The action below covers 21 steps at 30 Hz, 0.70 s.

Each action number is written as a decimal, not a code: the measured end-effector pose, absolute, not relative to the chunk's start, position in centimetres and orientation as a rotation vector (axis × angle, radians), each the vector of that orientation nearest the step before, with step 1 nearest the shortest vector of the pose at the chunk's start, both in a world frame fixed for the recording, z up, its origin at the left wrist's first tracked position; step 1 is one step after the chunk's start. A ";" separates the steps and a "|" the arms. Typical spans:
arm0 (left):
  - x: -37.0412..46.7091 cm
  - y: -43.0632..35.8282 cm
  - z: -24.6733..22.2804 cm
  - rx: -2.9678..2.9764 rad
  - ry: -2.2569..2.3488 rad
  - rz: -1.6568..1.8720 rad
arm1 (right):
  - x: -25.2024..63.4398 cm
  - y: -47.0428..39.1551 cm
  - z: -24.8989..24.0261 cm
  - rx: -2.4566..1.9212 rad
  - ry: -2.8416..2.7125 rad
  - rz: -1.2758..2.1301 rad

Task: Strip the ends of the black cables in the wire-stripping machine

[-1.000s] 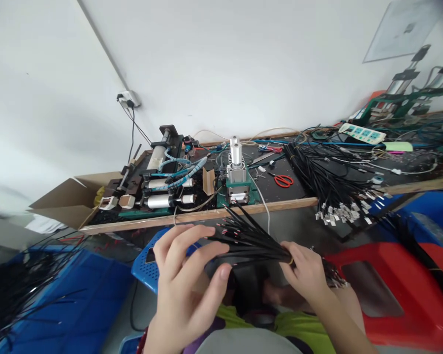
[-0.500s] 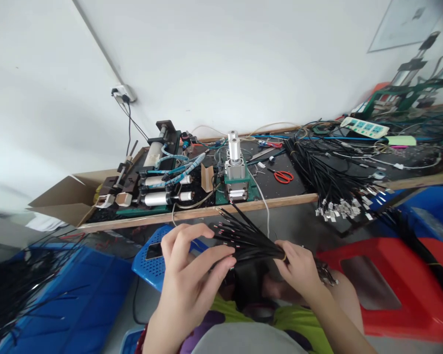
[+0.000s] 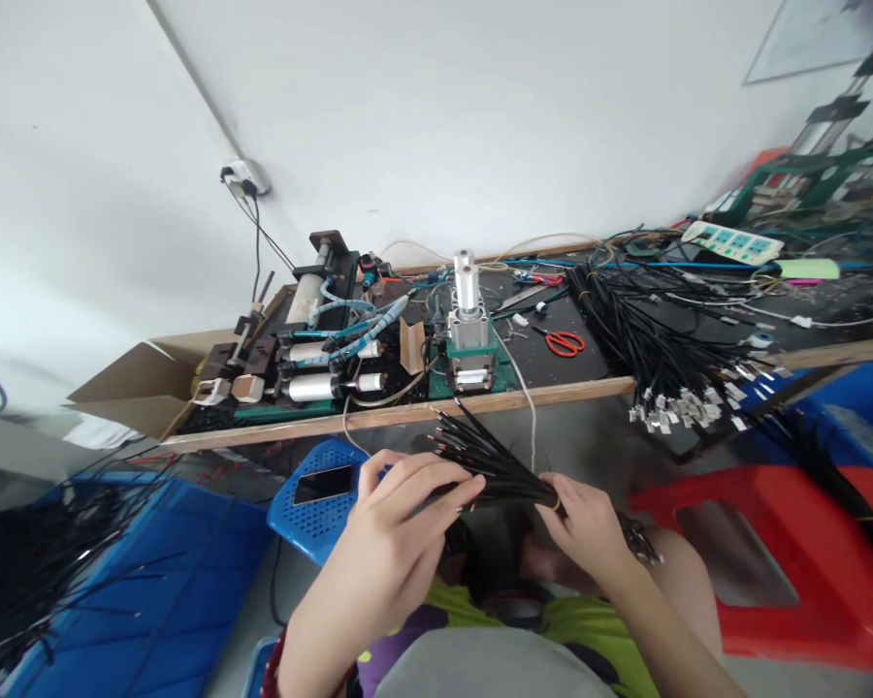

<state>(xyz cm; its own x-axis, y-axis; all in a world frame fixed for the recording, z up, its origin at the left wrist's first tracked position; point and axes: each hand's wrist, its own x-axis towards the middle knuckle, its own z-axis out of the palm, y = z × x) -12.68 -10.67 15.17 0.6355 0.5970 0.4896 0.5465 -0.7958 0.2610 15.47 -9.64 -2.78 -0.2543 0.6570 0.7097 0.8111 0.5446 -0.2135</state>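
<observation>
While a long surface [image 3: 574, 390] carries a heap of black wires [image 3: 626, 330] on its right part, a smaller wire bundle [image 3: 513, 470] is held in front of its edge.
Before the surface, the left hand [image 3: 397, 523] bends its fingers at the bundle's tips, whether pinching any I cannot tell; the right hand [image 3: 588, 519] grips the bundle. On the surface lie red-handled scissors [image 3: 564, 343]; before it, a yellow band [image 3: 557, 503] rings the bundle.

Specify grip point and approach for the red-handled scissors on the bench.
Red handle loops, probably from above, over the bench's front edge: the pair lies flat, blades pointing left and away, black cable bundle close on the right.
</observation>
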 end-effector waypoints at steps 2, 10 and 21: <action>-12.8 -10.3 14.7 2.812 0.925 0.924 | 15.4 -9.7 -2.9 -1.195 -2.007 -0.247; -12.9 -9.6 12.7 2.852 1.057 0.938 | 15.1 -9.8 -3.0 -1.221 -2.053 -0.225; -12.8 -9.2 11.9 2.748 1.261 1.004 | 14.6 -9.9 -3.3 -1.210 -2.054 -0.181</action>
